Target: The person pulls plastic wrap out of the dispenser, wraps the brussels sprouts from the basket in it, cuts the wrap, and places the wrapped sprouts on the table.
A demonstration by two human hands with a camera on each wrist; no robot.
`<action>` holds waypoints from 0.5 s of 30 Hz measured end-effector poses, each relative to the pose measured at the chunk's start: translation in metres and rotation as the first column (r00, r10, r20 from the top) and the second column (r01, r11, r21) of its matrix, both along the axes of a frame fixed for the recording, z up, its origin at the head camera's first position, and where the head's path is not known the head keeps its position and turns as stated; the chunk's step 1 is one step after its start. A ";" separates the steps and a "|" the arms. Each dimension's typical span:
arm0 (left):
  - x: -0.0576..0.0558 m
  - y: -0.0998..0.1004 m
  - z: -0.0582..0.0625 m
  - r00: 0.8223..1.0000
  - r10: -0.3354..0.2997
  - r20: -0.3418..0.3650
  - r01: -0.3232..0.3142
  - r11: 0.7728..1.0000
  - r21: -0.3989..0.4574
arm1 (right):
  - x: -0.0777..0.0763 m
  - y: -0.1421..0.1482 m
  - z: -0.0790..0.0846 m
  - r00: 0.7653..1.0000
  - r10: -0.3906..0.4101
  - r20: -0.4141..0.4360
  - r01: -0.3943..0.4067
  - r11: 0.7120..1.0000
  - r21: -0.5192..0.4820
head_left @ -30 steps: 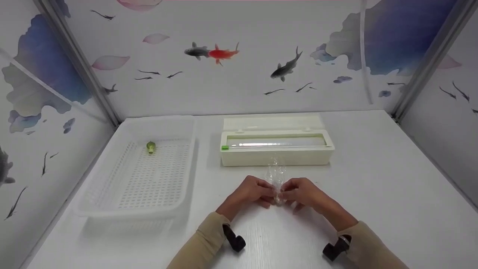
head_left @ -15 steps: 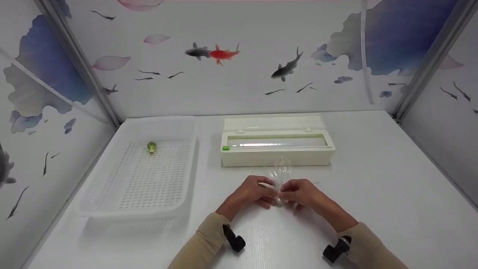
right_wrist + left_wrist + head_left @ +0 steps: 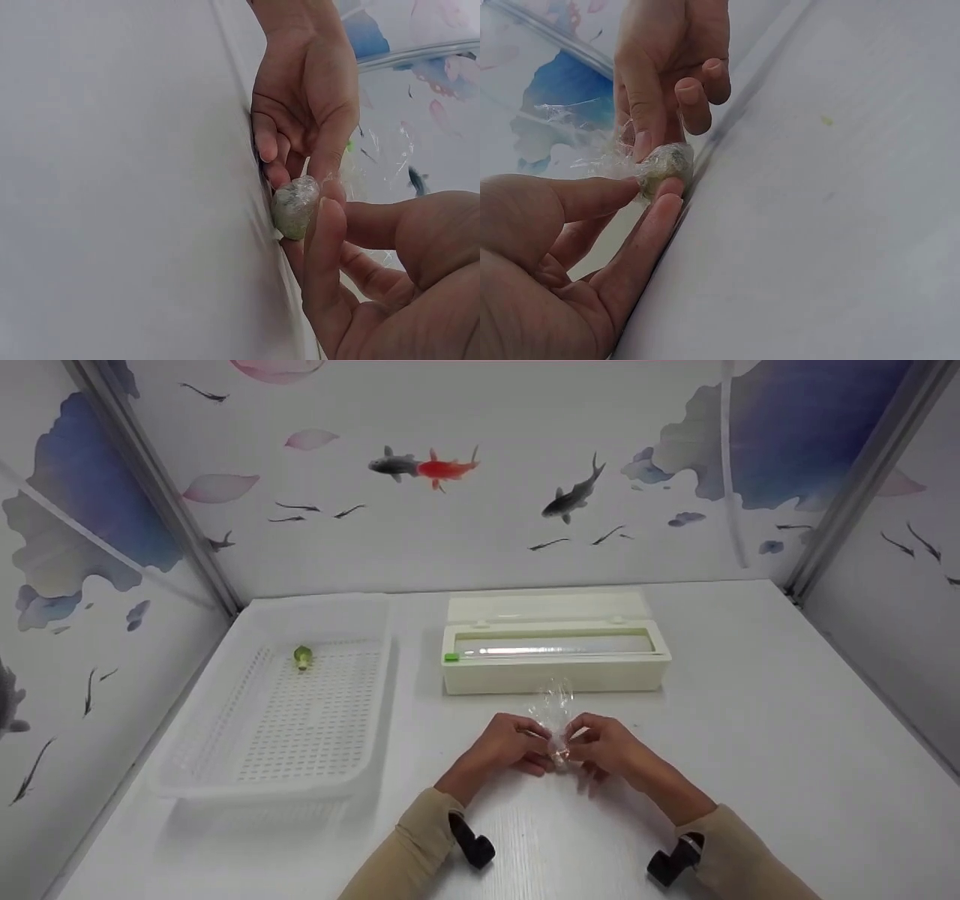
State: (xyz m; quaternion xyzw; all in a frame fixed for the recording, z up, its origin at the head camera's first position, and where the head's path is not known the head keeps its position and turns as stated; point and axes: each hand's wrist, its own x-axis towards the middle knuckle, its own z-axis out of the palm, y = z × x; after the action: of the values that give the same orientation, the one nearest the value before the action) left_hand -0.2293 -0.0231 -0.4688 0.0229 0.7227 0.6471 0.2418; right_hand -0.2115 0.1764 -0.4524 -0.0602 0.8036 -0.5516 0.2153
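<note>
A small round, greenish thing wrapped in clear cling film (image 3: 295, 210) is held between both hands in front of the box. My left hand (image 3: 517, 742) pinches it from the left with thumb and fingers, low over the white table. From the other side my right hand (image 3: 609, 746) pinches the film at its gathered neck. The loose film tail (image 3: 556, 701) fans out beyond the fingers toward the box. In the left wrist view, two fingers of the right hand (image 3: 656, 67) stand off the bundle. Film and fingers partly hide what is wrapped.
An open cream cling film box (image 3: 555, 676) stands just beyond the hands, its lid tipped back and a roll inside. To the left is a white perforated basket (image 3: 379, 697) holding a small green thing with a pale stem (image 3: 302, 657). Printed panels enclose the table (image 3: 787, 720).
The film tail leaned right half a second ago and now stands straighter and spreads wider. My right fingers have shifted slightly on the bundle. Basket and box have stayed put.
</note>
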 end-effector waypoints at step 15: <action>-0.004 -0.004 0.002 0.993 -0.108 -0.037 0.109 0.994 0.031 | -0.001 -0.002 -0.002 0.998 -0.063 -0.028 0.064 0.997 0.042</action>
State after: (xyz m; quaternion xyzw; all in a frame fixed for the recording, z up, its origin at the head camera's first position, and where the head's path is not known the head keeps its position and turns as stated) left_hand -0.2332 -0.0271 -0.4671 0.0777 0.7137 0.6444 0.2634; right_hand -0.2124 0.1739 -0.4542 -0.0373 0.8196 -0.5399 0.1882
